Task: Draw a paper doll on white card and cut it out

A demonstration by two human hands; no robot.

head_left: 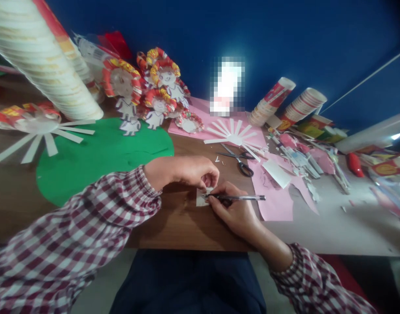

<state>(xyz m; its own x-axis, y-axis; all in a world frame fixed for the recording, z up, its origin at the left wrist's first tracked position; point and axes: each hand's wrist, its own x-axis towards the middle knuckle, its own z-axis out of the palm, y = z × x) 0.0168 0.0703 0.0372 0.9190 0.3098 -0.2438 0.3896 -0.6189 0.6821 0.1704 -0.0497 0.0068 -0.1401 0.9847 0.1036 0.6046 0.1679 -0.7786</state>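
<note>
My right hand [234, 209] grips a slim dark pen [242, 197] with a clear barrel. Its tip touches a small white piece of paper [200, 199] lying on the brown table near the front edge. Curled over the paper's upper edge is my left hand [195, 171], its fingertips pressed down there and partly hidden. Black-handled scissors [239, 159] lie open a little beyond my hands. Just right of my right hand is a pink sheet [273, 208] with pen marks on it.
A large green paper circle [104, 152] lies left. Behind it stand paper figures [158, 109] with red-yellow rings and tall stacked cups [46, 56]. A fan of white strips [234, 138] lies beyond the scissors. More cup stacks [304, 107] and paper scraps [301, 159] fill the right.
</note>
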